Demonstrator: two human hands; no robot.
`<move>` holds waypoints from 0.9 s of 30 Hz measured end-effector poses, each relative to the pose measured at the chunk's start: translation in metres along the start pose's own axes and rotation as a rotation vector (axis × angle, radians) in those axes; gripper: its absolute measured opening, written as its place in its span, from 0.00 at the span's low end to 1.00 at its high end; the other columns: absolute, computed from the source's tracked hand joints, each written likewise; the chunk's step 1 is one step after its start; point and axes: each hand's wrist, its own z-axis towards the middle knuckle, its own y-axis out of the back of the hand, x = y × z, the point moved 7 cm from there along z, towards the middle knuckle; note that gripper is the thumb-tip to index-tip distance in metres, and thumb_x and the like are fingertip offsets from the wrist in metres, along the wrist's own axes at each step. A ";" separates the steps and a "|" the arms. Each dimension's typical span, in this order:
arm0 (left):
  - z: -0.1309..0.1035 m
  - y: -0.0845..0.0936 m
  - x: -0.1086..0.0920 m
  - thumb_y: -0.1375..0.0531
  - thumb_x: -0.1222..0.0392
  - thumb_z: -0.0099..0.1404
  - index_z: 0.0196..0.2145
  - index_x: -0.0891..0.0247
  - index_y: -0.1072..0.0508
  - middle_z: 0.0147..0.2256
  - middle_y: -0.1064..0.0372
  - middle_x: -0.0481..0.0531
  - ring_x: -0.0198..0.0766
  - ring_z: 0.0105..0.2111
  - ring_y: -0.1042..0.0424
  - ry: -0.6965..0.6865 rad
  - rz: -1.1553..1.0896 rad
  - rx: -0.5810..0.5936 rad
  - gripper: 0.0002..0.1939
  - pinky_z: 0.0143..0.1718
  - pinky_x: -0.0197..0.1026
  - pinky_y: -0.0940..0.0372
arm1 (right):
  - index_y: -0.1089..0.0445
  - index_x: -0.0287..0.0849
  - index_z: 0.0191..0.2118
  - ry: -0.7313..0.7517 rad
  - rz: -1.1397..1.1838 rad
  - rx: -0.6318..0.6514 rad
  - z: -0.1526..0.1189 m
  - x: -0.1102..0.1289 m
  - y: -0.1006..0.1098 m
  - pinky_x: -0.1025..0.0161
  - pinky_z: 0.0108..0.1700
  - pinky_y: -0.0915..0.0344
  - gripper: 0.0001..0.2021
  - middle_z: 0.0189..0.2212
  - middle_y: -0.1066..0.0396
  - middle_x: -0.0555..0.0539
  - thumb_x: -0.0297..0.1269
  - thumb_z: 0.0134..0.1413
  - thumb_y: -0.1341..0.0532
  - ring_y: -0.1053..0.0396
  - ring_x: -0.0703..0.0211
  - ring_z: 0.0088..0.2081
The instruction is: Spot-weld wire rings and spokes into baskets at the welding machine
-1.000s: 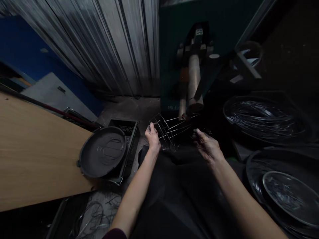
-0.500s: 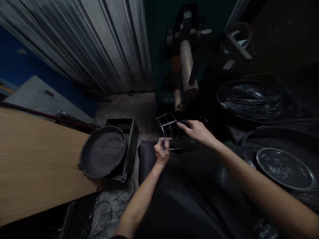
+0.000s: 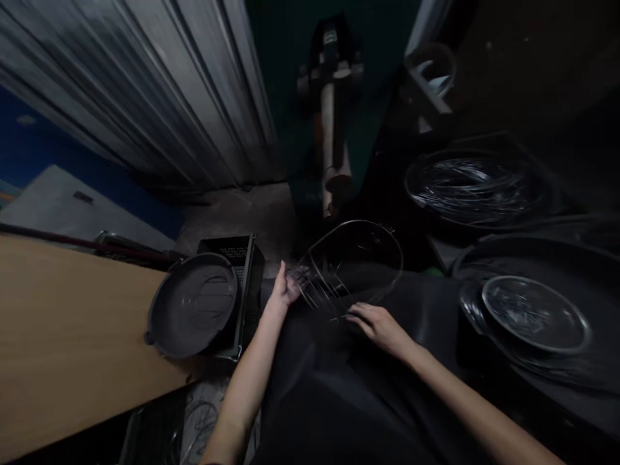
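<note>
Above the dark cloth over my lap, a round wire frame (image 3: 314,261) of thin metal rods is held tilted, with one large hoop and several cross wires. My left hand (image 3: 289,285) grips its left side, thumb up and fingers among the wires, partly smeared by motion. At the frame's lower right, my right hand (image 3: 375,325) pinches a wire between thumb and fingers. The exact spot under the right fingertips is too dark to make out.
At left a grey round basin (image 3: 194,307) holding a few wires rests on a dark plastic crate (image 3: 249,274), beside a wooden board (image 3: 72,336). A machine (image 3: 329,103) stands ahead. At right are a tub of wire rings (image 3: 475,187) and a bowl of small metal pieces (image 3: 533,313).
The wire frame has turned, and its large hoop now faces up and to the right. My left hand has shifted left and its fingers have loosened; my right hand has come down lower.
</note>
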 end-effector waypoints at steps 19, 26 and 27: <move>-0.056 -0.055 -0.032 0.38 0.43 0.56 0.31 0.64 0.32 0.13 0.53 0.36 0.24 0.13 0.57 -0.875 0.025 -0.137 0.20 0.15 0.29 0.61 | 0.47 0.45 0.07 -1.371 -0.254 -0.531 -0.160 -0.209 0.237 0.55 0.33 0.50 0.22 0.13 0.50 0.47 0.33 0.40 0.36 0.44 0.55 0.22; -0.057 -0.054 -0.043 0.40 0.41 0.57 0.31 0.63 0.31 0.14 0.54 0.37 0.24 0.13 0.56 -0.964 0.072 -0.193 0.20 0.15 0.30 0.62 | 0.45 0.47 0.15 -1.315 -0.492 -0.659 -0.148 -0.170 0.249 0.55 0.33 0.50 0.12 0.19 0.43 0.40 0.29 0.39 0.42 0.32 0.46 0.37; -0.057 -0.053 -0.044 0.40 0.41 0.58 0.31 0.63 0.31 0.14 0.54 0.37 0.24 0.13 0.56 -0.973 0.071 -0.198 0.20 0.15 0.30 0.62 | 0.39 0.47 0.18 -1.256 -0.537 -0.650 -0.135 -0.166 0.251 0.55 0.33 0.49 0.08 0.22 0.39 0.38 0.29 0.40 0.41 0.32 0.46 0.36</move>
